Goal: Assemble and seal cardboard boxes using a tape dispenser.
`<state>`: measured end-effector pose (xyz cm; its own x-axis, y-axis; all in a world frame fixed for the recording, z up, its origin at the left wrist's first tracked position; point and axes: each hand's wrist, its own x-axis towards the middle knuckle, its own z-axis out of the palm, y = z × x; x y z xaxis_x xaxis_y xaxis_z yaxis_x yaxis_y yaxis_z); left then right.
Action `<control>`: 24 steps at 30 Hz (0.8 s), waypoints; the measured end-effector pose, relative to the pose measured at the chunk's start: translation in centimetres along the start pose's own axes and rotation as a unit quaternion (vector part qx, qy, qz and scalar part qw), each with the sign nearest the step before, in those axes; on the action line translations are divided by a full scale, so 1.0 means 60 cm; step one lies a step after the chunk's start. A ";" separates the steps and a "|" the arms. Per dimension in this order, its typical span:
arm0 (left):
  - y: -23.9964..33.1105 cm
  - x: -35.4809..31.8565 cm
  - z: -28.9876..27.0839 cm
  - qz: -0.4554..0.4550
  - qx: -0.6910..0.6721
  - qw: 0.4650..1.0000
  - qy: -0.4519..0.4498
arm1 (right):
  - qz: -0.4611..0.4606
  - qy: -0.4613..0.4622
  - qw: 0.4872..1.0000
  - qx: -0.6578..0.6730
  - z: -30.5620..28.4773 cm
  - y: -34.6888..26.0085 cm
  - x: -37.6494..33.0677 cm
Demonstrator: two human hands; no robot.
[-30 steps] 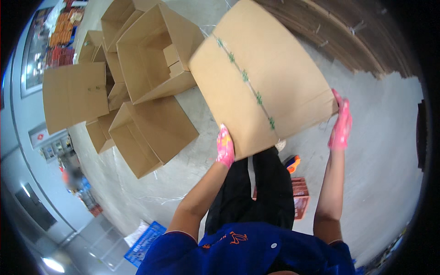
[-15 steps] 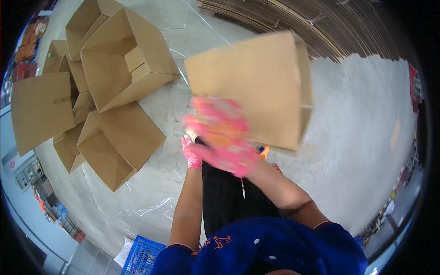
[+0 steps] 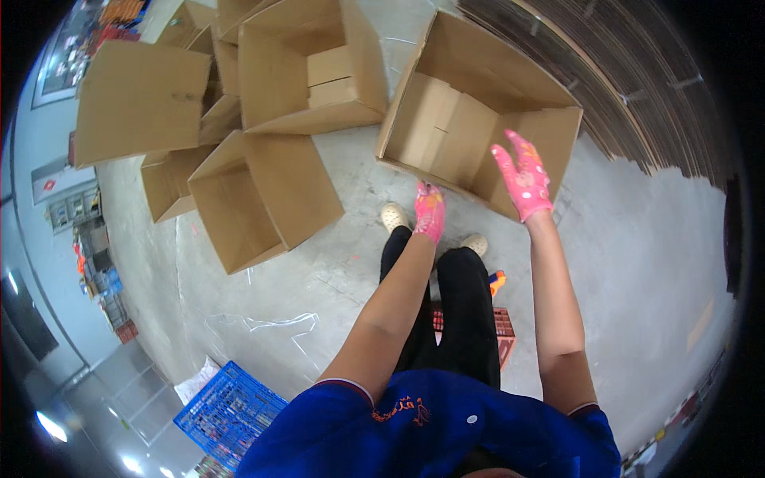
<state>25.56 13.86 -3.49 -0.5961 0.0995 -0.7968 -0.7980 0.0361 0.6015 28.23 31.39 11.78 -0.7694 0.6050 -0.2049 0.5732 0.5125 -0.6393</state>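
An open cardboard box (image 3: 458, 115) stands in front of me with its mouth up, its bottom flaps folded flat inside. My right hand (image 3: 524, 179), in a pink patterned glove, is over the box's near right part. Its fingers are spread and hold nothing. My left hand (image 3: 430, 211), gloved the same way, is at the outer side of the near wall, just below the rim. Its fingers are foreshortened, so their grip and any contact with the cardboard cannot be made out.
Several open boxes (image 3: 271, 191) cluster at the left. Flat cardboard sheets (image 3: 629, 95) are stacked at the far right. A blue crate (image 3: 227, 414) lies at lower left. By my legs are a red crate (image 3: 506, 331) and an orange-and-blue tool (image 3: 496, 283). White strapping (image 3: 279, 321) lies on the floor.
The box has turned from its side to mouth up. My hands have moved apart: the right one swung right over the box, the left one moved right and up to the near wall.
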 end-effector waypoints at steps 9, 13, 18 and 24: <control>0.096 0.030 -0.351 0.257 0.393 0.851 0.235 | 0.039 -0.280 0.959 -0.032 0.196 -0.063 -0.004; 0.254 0.134 -0.497 0.233 0.417 0.793 0.378 | 0.105 -0.301 0.948 -0.001 0.265 -0.109 0.027; 0.401 0.260 -0.573 0.158 0.401 0.841 0.327 | 0.175 -0.219 0.956 0.081 0.349 -0.161 0.099; 0.341 0.303 -0.630 -0.007 0.449 0.873 0.191 | 0.204 -0.050 0.973 0.091 0.458 -0.202 0.199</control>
<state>-4.96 -21.21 -7.87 -0.7098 -0.2389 -0.6627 -0.5155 0.8173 0.2575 4.39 15.66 -3.28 -0.5172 0.6682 -0.5348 0.7848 0.1208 -0.6079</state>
